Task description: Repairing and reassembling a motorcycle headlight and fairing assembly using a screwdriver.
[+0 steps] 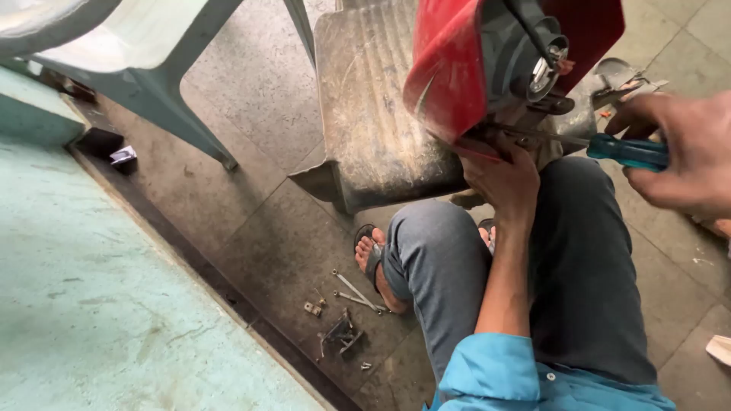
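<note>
My right hand (678, 148) grips a screwdriver with a teal handle (628, 151); its thin shaft runs left toward the underside of a red scooter body panel (449, 68). My left hand (502, 179) reaches up and presses against the lower edge of that red panel, next to the shaft tip. A grey round fitting with a cable (533, 53) sits inside the red panel. A dusty grey footboard (373, 114) stretches left of the panel. I squat in grey trousers and a blue shirt, one sandalled foot (373, 255) showing.
Two spanners (356, 293), a small metal bracket (341, 332) and loose bolts (312, 308) lie on the tiled floor by my foot. A plastic chair leg (194, 129) stands at upper left. A pale green raised ledge (99, 304) fills the left side.
</note>
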